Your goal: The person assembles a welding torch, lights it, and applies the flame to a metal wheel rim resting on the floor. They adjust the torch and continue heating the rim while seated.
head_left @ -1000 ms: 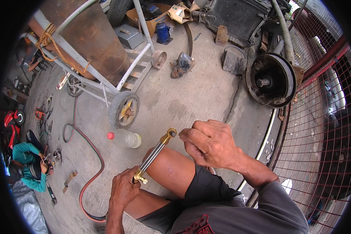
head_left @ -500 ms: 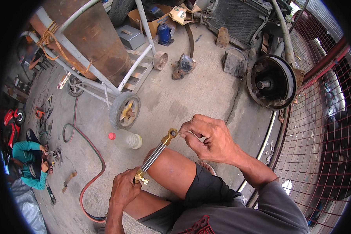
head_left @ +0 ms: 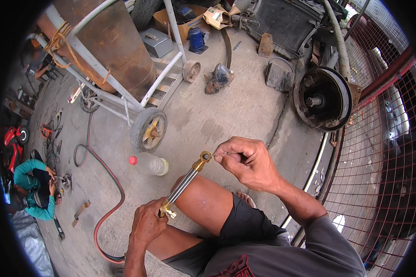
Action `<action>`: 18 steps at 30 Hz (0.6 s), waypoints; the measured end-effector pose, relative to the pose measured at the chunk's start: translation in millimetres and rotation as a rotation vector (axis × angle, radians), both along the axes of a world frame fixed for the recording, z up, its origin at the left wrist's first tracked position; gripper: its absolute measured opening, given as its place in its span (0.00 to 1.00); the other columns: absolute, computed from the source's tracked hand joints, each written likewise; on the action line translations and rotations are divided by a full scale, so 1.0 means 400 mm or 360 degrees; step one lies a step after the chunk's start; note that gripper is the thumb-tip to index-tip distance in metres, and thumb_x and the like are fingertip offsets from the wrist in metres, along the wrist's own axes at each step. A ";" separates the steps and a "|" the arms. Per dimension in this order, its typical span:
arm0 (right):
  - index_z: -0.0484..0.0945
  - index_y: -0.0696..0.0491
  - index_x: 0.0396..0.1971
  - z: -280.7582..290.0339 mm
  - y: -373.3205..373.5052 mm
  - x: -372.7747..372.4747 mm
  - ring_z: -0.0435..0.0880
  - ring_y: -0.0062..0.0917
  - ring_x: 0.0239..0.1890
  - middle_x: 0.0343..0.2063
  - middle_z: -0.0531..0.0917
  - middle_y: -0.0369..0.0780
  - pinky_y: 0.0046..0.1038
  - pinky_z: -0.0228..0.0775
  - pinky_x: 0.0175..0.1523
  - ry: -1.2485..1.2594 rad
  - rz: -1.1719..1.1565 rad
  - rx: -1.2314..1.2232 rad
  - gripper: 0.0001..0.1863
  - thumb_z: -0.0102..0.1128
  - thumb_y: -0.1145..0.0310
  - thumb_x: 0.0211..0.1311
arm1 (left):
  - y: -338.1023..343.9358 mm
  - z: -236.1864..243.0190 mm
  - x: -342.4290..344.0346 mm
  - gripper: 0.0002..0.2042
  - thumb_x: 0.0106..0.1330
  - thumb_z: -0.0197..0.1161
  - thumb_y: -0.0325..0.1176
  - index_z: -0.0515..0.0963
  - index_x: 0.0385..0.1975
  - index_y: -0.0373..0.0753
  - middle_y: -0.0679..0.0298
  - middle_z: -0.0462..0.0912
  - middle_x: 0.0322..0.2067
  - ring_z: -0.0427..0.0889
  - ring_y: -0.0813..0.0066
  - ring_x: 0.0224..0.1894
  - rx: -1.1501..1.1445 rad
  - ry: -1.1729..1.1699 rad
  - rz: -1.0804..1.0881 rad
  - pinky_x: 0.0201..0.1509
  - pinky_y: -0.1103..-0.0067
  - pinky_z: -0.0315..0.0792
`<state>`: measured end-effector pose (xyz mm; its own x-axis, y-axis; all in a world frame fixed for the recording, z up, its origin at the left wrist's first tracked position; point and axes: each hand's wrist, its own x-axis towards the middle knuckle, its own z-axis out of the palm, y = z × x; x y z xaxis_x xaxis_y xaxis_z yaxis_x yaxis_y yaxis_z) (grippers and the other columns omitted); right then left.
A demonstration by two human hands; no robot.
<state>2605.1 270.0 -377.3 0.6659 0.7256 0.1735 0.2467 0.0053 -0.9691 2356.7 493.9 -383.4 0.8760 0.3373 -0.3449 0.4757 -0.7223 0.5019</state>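
Cutting torch [head_left: 186, 181] in both hands

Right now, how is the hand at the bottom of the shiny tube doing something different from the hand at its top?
The left hand wraps its whole fist around the brass valve end of the silver-and-brass torch tube, low beside the knee. The right hand only pinches at the tube's brass tip, higher up. Both are bare and touch the tube.
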 end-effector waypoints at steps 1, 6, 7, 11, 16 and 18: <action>0.88 0.59 0.39 -0.002 0.000 -0.001 0.67 0.10 0.21 0.20 0.76 0.31 0.23 0.60 0.28 0.0079 0.0008 -0.0010 0.07 0.63 0.78 0.67 | 0.000 -0.001 -0.001 0.23 0.57 0.65 0.22 0.83 0.56 0.37 0.45 0.88 0.43 0.86 0.41 0.47 -0.0004 0.0004 0.0004 0.51 0.57 0.79; 0.89 0.59 0.40 -0.001 0.001 -0.002 0.62 0.08 0.23 0.18 0.69 0.24 0.21 0.55 0.28 0.0330 0.0048 -0.0033 0.05 0.65 0.76 0.71 | -0.005 -0.012 -0.005 0.18 0.53 0.61 0.20 0.83 0.46 0.34 0.44 0.86 0.37 0.85 0.38 0.40 -0.0016 -0.0173 0.0034 0.46 0.59 0.77; 0.89 0.59 0.39 -0.001 0.002 -0.004 0.62 0.07 0.23 0.18 0.69 0.24 0.21 0.55 0.28 0.0381 0.0060 -0.0040 0.05 0.65 0.76 0.71 | -0.004 -0.013 -0.006 0.17 0.53 0.61 0.20 0.83 0.45 0.34 0.44 0.86 0.36 0.85 0.38 0.40 -0.0016 -0.0169 0.0033 0.46 0.59 0.77; 0.88 0.58 0.39 -0.001 -0.002 0.001 0.62 0.07 0.23 0.18 0.69 0.23 0.20 0.54 0.28 0.0371 -0.0017 -0.0007 0.04 0.66 0.75 0.71 | 0.007 -0.009 -0.005 0.25 0.56 0.65 0.22 0.82 0.58 0.34 0.45 0.88 0.45 0.87 0.41 0.48 0.0026 0.0000 -0.0041 0.54 0.58 0.80; 0.88 0.58 0.37 0.011 -0.041 0.021 0.64 0.07 0.24 0.21 0.72 0.23 0.18 0.57 0.30 0.0245 -0.0229 -0.0050 0.03 0.68 0.76 0.70 | 0.001 -0.006 -0.002 0.25 0.56 0.65 0.22 0.83 0.58 0.35 0.45 0.88 0.44 0.87 0.41 0.47 0.0044 0.0025 -0.0009 0.53 0.58 0.80; 0.88 0.58 0.37 0.016 -0.045 0.018 0.65 0.07 0.25 0.22 0.74 0.24 0.17 0.58 0.30 0.0156 -0.0220 -0.0057 0.02 0.68 0.77 0.69 | 0.001 -0.008 -0.004 0.25 0.56 0.65 0.22 0.83 0.57 0.36 0.45 0.88 0.44 0.87 0.41 0.47 0.0029 -0.0004 -0.0012 0.52 0.57 0.80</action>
